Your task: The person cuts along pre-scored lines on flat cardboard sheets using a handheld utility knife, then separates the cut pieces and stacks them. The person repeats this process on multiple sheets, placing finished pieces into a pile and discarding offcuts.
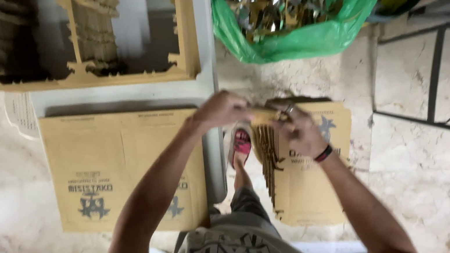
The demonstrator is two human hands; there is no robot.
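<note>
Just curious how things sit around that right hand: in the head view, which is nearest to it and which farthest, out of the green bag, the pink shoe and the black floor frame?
1. Pink shoe, just below-left of the right hand.
2. Green bag, above it.
3. Black frame, far to the upper right.

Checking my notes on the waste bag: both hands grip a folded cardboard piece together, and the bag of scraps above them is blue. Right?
Not quite. In the head view the bag of scraps is green, not blue. The left hand and right hand do grip the folded cardboard piece together.
</note>
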